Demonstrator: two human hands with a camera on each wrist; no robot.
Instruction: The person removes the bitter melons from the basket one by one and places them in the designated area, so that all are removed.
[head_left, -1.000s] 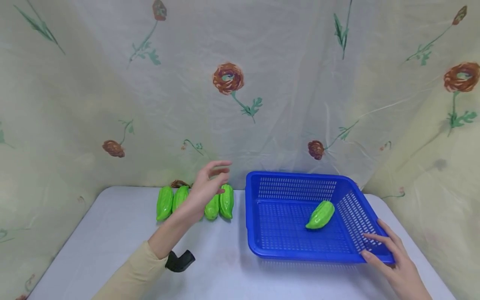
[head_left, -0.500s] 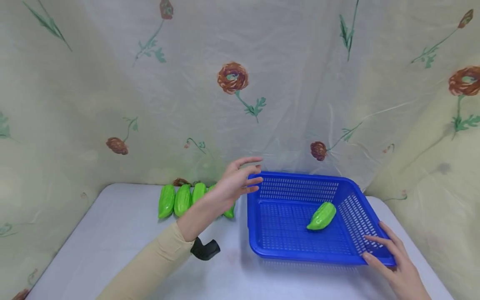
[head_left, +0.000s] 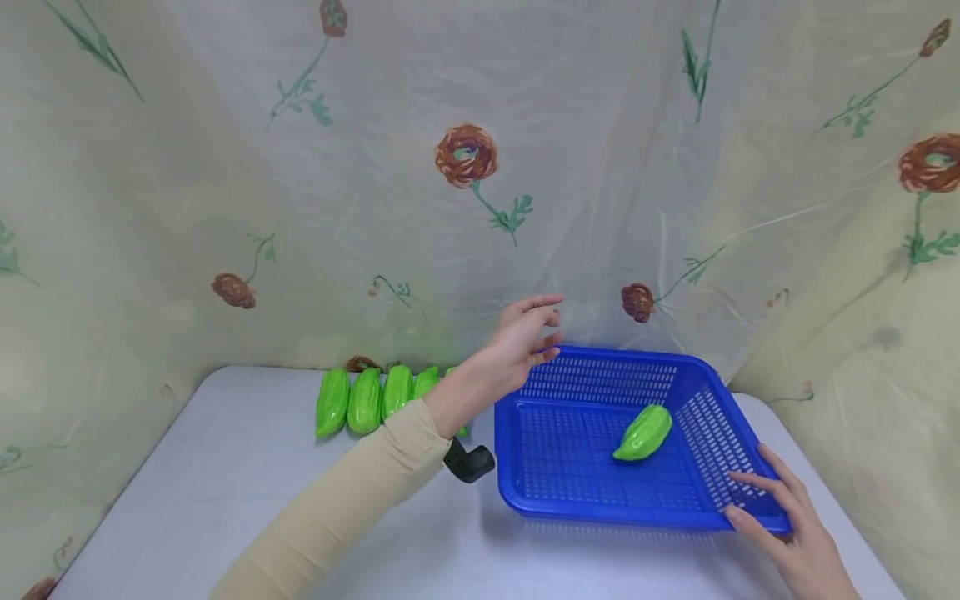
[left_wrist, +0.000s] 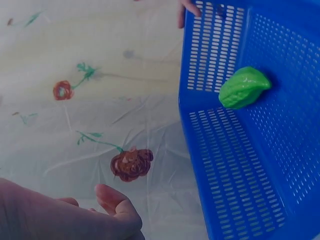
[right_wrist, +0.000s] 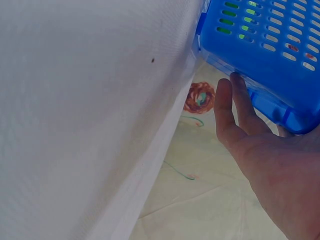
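My left hand [head_left: 528,337] hovers above the basket's far left corner, fingers loosely bent, with nothing in them. At the near right corner of the blue plastic basket [head_left: 622,512], my right hand [head_left: 798,529] grips the rim, thumb on the front edge and fingers over the right side. Inside the basket, toward its right, lies one green bitter melon [head_left: 643,432] with a ridged, glossy skin. A row of several similar bitter melons [head_left: 364,402] lies left of the basket at the table's back; my left forearm partly hides those at the row's right end.
A white-covered table [head_left: 225,475] bears everything. A flower-printed curtain [head_left: 360,183] hangs behind it and at both sides. Brown stem-like bits [head_left: 362,364] show behind the bitter melons. A black bent piece [head_left: 468,463] is at my left wrist.
My left hand has moved right, from above the row of bitter melons to the basket's far left corner, holding nothing throughout. The right hand, basket and bitter melons have stayed in place.
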